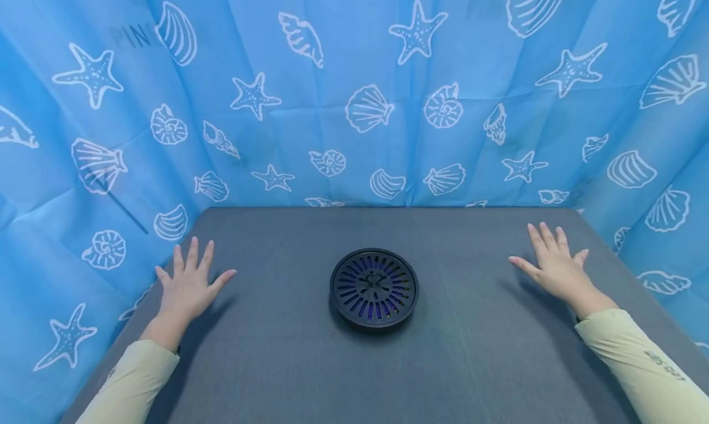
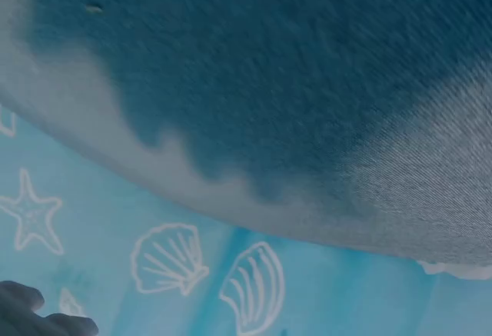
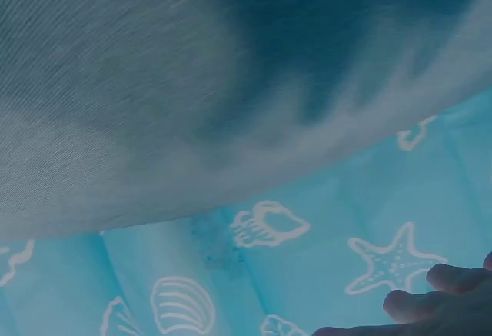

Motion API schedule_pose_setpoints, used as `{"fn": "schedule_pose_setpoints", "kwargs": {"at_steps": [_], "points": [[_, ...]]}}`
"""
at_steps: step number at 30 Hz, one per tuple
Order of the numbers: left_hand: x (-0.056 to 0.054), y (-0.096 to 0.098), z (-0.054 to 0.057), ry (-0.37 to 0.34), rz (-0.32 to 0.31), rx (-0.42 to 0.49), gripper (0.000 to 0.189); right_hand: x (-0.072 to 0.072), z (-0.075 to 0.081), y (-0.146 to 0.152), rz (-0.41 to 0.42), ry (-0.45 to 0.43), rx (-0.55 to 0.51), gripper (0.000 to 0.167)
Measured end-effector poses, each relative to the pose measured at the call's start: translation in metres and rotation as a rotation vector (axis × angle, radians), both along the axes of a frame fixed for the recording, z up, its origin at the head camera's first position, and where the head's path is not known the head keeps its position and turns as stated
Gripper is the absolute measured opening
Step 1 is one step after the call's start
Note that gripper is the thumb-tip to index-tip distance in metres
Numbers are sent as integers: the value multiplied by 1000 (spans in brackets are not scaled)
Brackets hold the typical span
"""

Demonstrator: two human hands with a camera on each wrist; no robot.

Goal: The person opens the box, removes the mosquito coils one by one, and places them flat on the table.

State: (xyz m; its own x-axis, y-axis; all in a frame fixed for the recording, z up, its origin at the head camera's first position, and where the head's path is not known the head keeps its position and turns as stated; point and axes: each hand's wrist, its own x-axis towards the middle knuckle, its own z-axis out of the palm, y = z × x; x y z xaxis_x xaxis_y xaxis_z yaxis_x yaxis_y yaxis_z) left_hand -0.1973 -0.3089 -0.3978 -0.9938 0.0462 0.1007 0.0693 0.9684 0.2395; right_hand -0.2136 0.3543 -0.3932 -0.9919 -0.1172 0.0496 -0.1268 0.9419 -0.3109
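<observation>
On table [image 1: 277,362], between left hand [image 1: 186,290] and right hand [image 1: 560,273], both spread: slotted black container [image 1: 374,288] — liable to slide if nudged from one side

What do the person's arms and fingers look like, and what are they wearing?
The left sleeve and right sleeve are long and pale yellow-green, ending at the wrists. Dark lettering marks the right one, too small to read; the left has a small dark mark. The left fingers and right fingers show no gloves or rings.
</observation>
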Motion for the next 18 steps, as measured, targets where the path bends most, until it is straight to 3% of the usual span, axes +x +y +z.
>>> {"fn": "schedule_pose_setpoints", "kwargs": {"at_steps": [10,18], "points": [[8,18,8,-51,-57,55,93,5,12,-27,51,1,-123,94],[15,45,12,-75,-111,163,89,20,23,-55,105,-109,-444,98]]}}
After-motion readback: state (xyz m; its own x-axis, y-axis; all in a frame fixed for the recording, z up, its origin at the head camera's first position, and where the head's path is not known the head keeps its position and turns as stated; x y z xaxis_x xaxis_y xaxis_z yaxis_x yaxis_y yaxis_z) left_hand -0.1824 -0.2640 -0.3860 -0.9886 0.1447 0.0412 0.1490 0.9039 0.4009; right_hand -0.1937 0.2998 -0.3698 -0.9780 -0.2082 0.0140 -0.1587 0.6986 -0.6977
